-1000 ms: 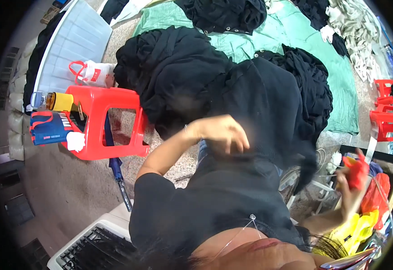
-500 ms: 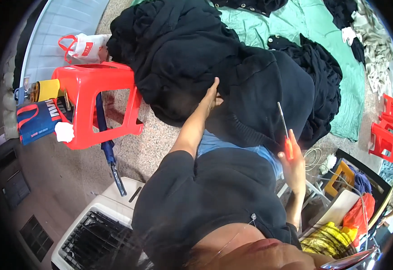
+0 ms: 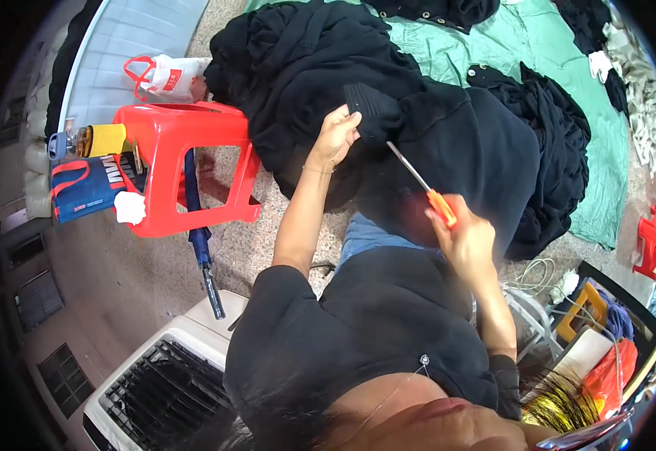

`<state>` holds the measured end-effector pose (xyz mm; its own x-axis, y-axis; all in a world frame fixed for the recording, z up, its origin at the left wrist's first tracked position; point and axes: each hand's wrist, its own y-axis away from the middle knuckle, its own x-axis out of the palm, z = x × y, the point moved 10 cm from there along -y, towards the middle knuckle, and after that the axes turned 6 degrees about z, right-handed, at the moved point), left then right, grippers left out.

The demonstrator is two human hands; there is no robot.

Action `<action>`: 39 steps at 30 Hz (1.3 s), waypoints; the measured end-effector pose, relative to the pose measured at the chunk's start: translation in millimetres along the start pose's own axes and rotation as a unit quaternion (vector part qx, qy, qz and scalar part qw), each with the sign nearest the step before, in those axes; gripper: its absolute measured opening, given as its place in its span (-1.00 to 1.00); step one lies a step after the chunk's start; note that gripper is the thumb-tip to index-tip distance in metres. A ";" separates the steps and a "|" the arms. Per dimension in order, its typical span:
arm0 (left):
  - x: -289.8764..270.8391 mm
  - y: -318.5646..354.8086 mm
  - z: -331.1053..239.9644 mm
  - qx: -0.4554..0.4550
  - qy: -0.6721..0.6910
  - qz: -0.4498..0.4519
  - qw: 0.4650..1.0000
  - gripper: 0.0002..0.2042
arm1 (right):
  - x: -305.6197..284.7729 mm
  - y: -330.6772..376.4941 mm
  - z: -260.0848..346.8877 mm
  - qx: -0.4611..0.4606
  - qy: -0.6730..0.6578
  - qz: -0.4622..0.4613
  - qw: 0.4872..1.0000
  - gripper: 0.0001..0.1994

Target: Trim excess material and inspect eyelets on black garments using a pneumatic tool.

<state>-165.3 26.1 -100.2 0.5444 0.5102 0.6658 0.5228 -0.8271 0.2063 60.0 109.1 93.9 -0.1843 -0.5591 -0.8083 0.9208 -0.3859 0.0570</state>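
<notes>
Head view: I see left grip (image 3: pixel 335 136) pinching ribbed black cuff (image 3: pixel 367 102), right grip (image 3: pixel 466 236) closed on orange-handled tool (image 3: pixel 438 202). Looks like lining-up; next likely needs taut cuff.

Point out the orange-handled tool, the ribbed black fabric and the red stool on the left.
Orange-handled tool (image 3: pixel 440 206): head view, on its handle.
Ribbed black fabric (image 3: pixel 368 102): head view, middle of the ribbing.
Red stool on the left (image 3: pixel 165 167): head view, solid part beside its opening.
</notes>
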 end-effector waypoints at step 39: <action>-35.2 11.8 36.1 -0.063 0.114 -0.094 0.987 -0.69 | 27.1 -18.2 -17.4 0.043 0.061 0.046 0.996 -0.67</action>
<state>-154.6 7.0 -147.1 0.2763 0.6024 0.7488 0.5073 -0.7532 0.4187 44.2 113.8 60.8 -0.0520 -0.5046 -0.8618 0.8977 -0.4017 0.1811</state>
